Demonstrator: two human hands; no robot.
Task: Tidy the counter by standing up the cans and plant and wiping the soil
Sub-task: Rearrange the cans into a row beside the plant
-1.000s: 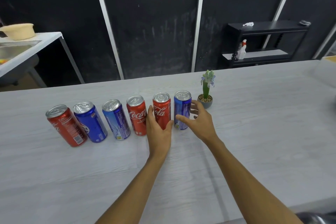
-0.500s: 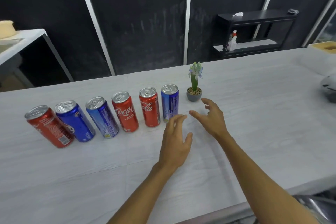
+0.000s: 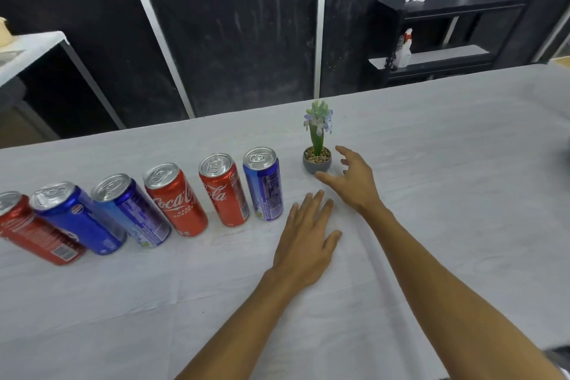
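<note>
Several red and blue cans stand upright in a row on the white counter (image 3: 431, 182), from a red can (image 3: 27, 231) at the far left to a blue can (image 3: 264, 184) at the right end. Just right of the row a small plant (image 3: 317, 139) stands upright in a grey pot. My left hand (image 3: 308, 241) hovers flat over the counter in front of the blue can, fingers straight, holding nothing. My right hand (image 3: 351, 177) is spread open just right of the pot, thumb near its base, not gripping it. No soil shows on the counter.
A black shelf unit (image 3: 447, 34) with a spray bottle (image 3: 403, 49) stands behind the counter at the right. A white side table (image 3: 34, 46) is at the far left. Dark wall panels fill the background.
Both hands have let go of the two rightmost cans and drawn back. The right hand has moved right, next to the plant pot. The view has shifted rightward.
</note>
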